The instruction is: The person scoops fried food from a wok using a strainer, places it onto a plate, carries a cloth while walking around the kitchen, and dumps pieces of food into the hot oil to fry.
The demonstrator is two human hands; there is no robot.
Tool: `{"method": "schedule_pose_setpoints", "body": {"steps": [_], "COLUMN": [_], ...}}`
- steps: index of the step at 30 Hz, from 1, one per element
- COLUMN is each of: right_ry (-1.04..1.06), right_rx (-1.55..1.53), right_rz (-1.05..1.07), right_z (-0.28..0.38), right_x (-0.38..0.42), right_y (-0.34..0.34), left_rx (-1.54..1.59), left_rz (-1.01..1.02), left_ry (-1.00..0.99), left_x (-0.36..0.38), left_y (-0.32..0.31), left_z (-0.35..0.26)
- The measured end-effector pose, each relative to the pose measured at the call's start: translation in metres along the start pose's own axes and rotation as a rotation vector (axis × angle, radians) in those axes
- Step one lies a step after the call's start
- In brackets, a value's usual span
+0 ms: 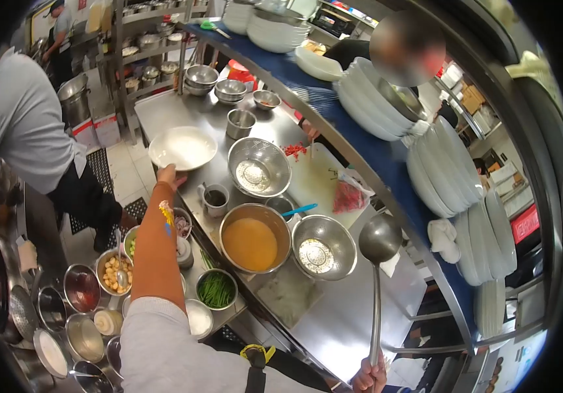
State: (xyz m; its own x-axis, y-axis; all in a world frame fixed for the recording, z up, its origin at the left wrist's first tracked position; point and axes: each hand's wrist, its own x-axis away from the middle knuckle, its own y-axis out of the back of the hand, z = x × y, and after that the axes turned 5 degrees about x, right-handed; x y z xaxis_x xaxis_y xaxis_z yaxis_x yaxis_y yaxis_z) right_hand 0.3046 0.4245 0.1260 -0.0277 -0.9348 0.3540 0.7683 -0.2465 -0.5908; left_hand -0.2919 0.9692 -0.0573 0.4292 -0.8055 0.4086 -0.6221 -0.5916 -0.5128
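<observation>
My left hand [172,177] is stretched out over the steel table, its fingers closed on the near rim of a wide white bowl [184,148]. At the lower right my right hand [368,376] grips the handle of a long metal ladle [381,238], its round head pointing up and away from me. Between the two hands stand a pot of orange-brown liquid [250,243], a perforated steel colander [260,168] and a second steel colander [323,247]. A metal jug with dark contents [214,198] sits just right of my left hand.
A cutting board [314,173] holds chopped red pieces, with another person's hand [309,130] beside it. Stacked white bowls [442,167] line the blue shelf at right. Ingredient bowls, including cut greens [216,289], crowd the lower left. A co-worker [29,124] stands at left.
</observation>
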Motion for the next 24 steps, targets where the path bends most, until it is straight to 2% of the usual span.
{"method": "schedule_pose_setpoints", "body": {"steps": [2,4,6,7,8,9,10,11,13,15,16,17,19,20,21,22,23,24], "right_ry": [0.068,0.058,0.014,-0.029,-0.072,-0.117,-0.156,-0.198,-0.296,-0.424,-0.506,-0.606,-0.730,-0.799,-0.845,-0.917,-0.982,-1.091], "right_rx": [-0.077,-0.109,-0.117,-0.129,-0.143,-0.156,-0.139,-0.125,-0.062,0.006,0.041,0.078,0.220,0.260,0.282,0.316,0.421,0.371], "right_rz": [0.229,0.144,0.268,0.327,0.385,0.445,0.466,0.487,0.521,0.567,0.591,0.631,0.719,0.764,0.802,0.926,0.949,0.978], "right_z": [-0.001,-0.003,-0.004,-0.004,-0.005,-0.004,-0.002,-0.001,0.002,0.005,0.005,0.004,-0.006,-0.015,-0.023,-0.036,-0.041,-0.051], "right_x": [-0.022,-0.024,-0.036,-0.042,-0.048,-0.053,-0.057,-0.060,-0.065,-0.076,-0.080,-0.089,-0.104,-0.108,-0.111,-0.109,-0.099,-0.090], "right_y": [-0.016,-0.038,-0.045,-0.044,-0.041,-0.039,-0.037,-0.036,-0.028,-0.012,-0.005,-0.008,-0.014,-0.017,-0.024,-0.053,-0.081,-0.098], "left_rx": [-0.035,-0.232,-0.446,-0.436,-0.428,-0.603,-0.550,-0.490,-0.447,-0.311,-0.328,-0.378,-0.412,-0.484,-0.473,-0.380,-0.367,-0.344], "left_rz": [0.107,0.034,0.239,0.290,0.339,0.376,0.369,0.450,0.560,0.689,0.726,0.764,0.677,0.700,0.545,0.462,0.421,0.320], "left_ry": [0.229,0.166,0.075,-0.033,-0.140,-0.196,-0.252,-0.268,-0.423,-0.385,-0.278,-0.270,-0.130,-0.164,-0.024,0.062,0.093,0.133], "left_x": [-0.037,-0.016,-0.010,0.012,0.045,0.080,0.145,0.186,0.280,0.369,0.410,0.446,0.524,0.550,0.590,0.621,0.648,0.674], "left_y": [0.015,0.013,0.029,0.028,0.020,0.015,0.005,0.010,0.026,0.064,0.090,0.116,0.155,0.178,0.186,0.200,0.210,0.212], "left_z": [0.010,-0.003,-0.020,-0.027,-0.039,-0.060,-0.080,-0.093,-0.110,-0.105,-0.098,-0.083,-0.044,-0.016,0.010,0.039,0.062,0.079]}}
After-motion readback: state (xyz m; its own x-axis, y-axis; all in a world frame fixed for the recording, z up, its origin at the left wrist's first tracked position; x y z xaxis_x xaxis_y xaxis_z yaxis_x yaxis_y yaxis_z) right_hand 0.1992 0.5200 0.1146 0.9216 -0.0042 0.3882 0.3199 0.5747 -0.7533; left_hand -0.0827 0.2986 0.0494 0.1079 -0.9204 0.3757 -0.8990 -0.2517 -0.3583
